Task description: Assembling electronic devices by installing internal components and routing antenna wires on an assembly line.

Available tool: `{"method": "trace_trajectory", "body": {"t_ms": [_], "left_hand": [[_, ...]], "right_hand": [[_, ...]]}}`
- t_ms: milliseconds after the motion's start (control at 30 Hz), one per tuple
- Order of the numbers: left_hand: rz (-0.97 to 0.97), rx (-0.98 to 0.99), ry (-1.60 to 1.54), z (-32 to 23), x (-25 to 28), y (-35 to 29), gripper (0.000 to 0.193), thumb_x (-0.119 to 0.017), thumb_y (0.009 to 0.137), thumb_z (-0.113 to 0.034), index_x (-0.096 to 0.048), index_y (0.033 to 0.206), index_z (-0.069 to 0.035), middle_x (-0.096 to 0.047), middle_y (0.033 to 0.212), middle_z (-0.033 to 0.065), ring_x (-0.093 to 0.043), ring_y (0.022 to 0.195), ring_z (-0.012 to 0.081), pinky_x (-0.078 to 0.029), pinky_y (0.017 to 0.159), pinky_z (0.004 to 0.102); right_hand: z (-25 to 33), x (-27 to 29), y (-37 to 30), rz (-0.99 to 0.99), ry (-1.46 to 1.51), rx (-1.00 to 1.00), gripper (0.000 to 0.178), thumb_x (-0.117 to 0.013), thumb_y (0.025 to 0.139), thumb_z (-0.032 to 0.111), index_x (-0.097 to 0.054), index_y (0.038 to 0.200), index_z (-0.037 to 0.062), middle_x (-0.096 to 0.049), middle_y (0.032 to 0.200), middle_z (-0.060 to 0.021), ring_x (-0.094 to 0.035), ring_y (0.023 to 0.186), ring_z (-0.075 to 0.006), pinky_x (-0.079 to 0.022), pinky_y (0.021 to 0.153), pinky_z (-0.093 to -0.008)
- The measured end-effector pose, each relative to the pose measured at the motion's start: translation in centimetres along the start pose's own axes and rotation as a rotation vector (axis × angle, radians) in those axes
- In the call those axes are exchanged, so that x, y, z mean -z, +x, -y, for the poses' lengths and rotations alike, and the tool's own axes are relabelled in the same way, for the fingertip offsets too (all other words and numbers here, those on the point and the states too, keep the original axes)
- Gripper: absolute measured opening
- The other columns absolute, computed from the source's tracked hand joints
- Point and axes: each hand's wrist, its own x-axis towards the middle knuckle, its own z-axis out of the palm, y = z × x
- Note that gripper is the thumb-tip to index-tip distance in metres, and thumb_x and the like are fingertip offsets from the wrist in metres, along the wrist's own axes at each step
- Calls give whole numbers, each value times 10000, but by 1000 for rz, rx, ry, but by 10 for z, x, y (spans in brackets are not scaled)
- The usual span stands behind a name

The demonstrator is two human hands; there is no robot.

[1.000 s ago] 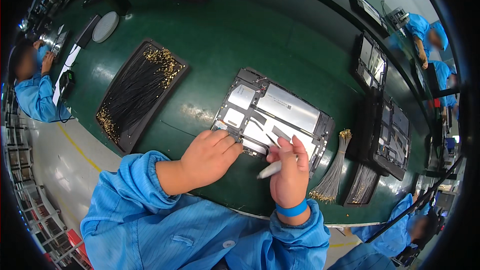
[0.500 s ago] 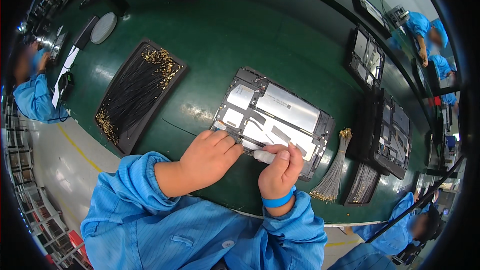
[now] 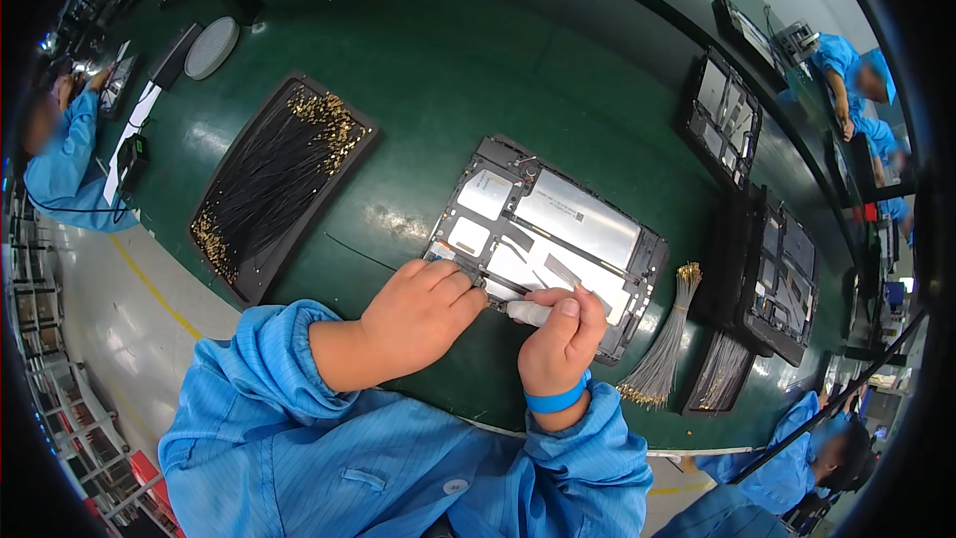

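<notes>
Right hand (image 3: 560,337) is fisted around a white tool (image 3: 528,313) at the panel's (image 3: 558,234) near edge; left hand (image 3: 423,307), fingers curled, presses that edge. Panel is grey, silver-faced, open green bench (image 3: 438,90) beyond it.

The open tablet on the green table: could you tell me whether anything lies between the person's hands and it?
Nothing visible does. The left hand rests on the near edge of the open tablet, and the right hand presses a white tool against it. The bundle of wires lies off to the right.
</notes>
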Motion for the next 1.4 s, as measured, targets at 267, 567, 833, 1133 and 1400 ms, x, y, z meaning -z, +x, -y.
{"method": "trace_trajectory", "body": {"t_ms": [267,567,833,1133,1400], "left_hand": [[15,7,-21,0,0,0,196,-480,671,-132,-551,845,-74,-505,767,22,-469,784,171,-367,668,283],[-116,157,66,-13,19,-15,221,-536,741,-234,-554,838,-36,-518,812,58,-488,788,189,-399,706,290],[-373,1490,-1493,8,12,-6,234,-543,793,-282,-485,817,-56,-487,662,11,-482,556,98,-416,487,222],[141,1241,-1232,-30,21,-43,283,-509,809,-209,-510,986,11,-511,722,14,-479,630,79,-424,530,225],[241,1309,-1365,-29,9,-27,322,-505,809,-194,-487,1031,38,-513,761,29,-478,636,87,-429,538,223]], "right_hand": [[9,-1,4,-29,-6,28,182,-431,808,27,-429,989,17,-556,738,-131,-546,651,-192,-443,592,-287],[35,-8,28,374,-427,210,132,-559,679,65,-538,803,25,-555,714,-124,-523,626,-285,-451,564,-355],[10,0,23,71,286,-344,245,-357,874,130,-331,1098,33,-536,752,-107,-526,555,-136,-429,491,-241],[8,2,25,48,310,-422,281,-341,882,167,-313,1135,47,-524,725,-108,-544,564,-186,-443,490,-273],[23,4,44,355,261,-564,334,-406,849,148,-363,1160,35,-554,783,-104,-554,611,-168,-452,565,-266]]}}
